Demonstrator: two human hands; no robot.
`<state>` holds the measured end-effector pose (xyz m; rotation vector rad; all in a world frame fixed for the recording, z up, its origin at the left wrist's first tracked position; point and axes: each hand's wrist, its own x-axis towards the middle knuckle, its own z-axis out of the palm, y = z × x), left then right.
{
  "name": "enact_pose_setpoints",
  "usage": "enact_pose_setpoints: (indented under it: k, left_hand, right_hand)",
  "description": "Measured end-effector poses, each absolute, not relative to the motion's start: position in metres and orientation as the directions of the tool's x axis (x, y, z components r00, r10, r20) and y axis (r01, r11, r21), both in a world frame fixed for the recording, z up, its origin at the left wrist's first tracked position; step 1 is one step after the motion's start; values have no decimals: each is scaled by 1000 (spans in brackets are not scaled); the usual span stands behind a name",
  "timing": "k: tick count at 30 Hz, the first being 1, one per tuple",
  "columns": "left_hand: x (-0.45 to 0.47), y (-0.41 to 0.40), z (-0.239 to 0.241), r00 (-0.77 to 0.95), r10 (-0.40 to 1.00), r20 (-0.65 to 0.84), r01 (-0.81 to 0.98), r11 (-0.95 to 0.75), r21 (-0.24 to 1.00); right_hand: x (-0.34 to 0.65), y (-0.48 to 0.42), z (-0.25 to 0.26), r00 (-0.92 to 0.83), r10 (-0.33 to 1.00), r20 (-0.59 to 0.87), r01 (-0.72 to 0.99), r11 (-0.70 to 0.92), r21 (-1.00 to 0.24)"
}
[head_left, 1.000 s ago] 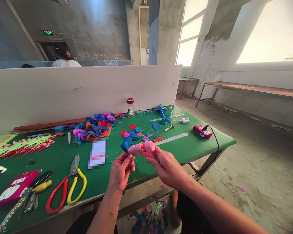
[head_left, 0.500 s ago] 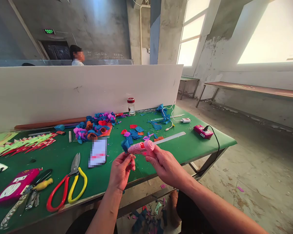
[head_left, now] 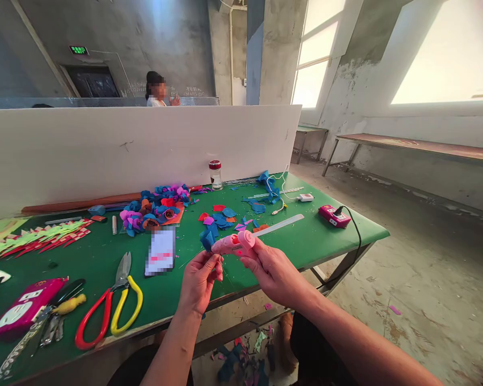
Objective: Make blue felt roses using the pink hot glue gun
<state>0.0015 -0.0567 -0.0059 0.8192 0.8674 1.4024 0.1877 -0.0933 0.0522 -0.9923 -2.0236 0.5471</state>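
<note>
My right hand (head_left: 269, 271) is wrapped round a pink hot glue gun (head_left: 234, 243), a long translucent glue stick (head_left: 282, 225) jutting from its back end. The gun's nozzle points left and meets a blue paper flower (head_left: 207, 239). Fingers of my left hand (head_left: 198, 279) are pinched together just under that flower, with thin wire-like strands showing near the fingertips. Whether nozzle and paper actually touch is hard to make out. Just beyond lie loose blue, red and purple paper petals (head_left: 222, 219) on the green table (head_left: 209, 199).
Finished paper flowers (head_left: 153, 212) are heaped at centre left. Red-and-yellow-handled scissors (head_left: 116, 303), a phone (head_left: 160, 251) and a magenta pack (head_left: 28, 305) lie left. A lidded jar (head_left: 215, 176) stands by the white partition (head_left: 145, 145). A corded magenta power block (head_left: 334, 216) sits right.
Both hands, the glue gun and the blue flower keep nearly the same place. Behind the partition, a person has shifted to the right, and a raised hand now shows.
</note>
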Motion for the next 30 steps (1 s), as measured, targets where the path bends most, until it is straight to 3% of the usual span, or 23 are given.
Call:
enact_pose_setpoints:
  k: [26,30]
  left_hand:
    - [2,-57,-7,-13,1000,-21,-460,13,888]
    - [2,-57,-6,-10,1000,-24,-466,17,885]
  right_hand:
    - [189,-93,50,-360,810,463,467,587,-661]
    - [191,-92,50,-324,829,456,433,558,-707]
